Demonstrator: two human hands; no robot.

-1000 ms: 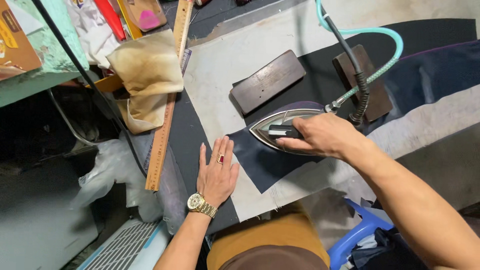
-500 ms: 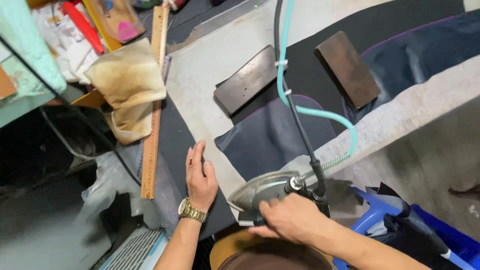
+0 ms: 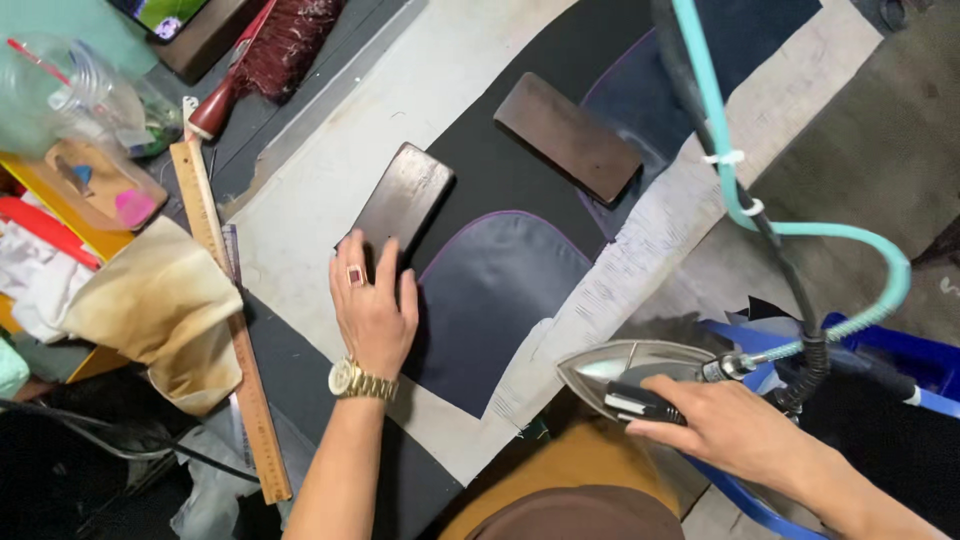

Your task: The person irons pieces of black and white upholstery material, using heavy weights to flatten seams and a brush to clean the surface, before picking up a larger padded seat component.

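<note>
Pressing table (image 3: pixel 330 190), frame centre: left hand (image 3: pixel 372 305) flat, fingers spread on dark wooden block (image 3: pixel 402 200); right hand (image 3: pixel 735 430) clasps steam iron (image 3: pixel 640 372) lower right; wooden ruler (image 3: pixel 228 310) at left.

A pale padded counter (image 3: pixel 330 200) fills the view under even light, with a cluttered yellow shelf (image 3: pixel 40 225) along its left edge, a blue plastic stool (image 3: pixel 890 350) lower right, and dark floor (image 3: pixel 60 480) lower left.

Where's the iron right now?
Head view, lower right: the iron is in the right hand, off the dark fabric, beside the blue stool.
</note>
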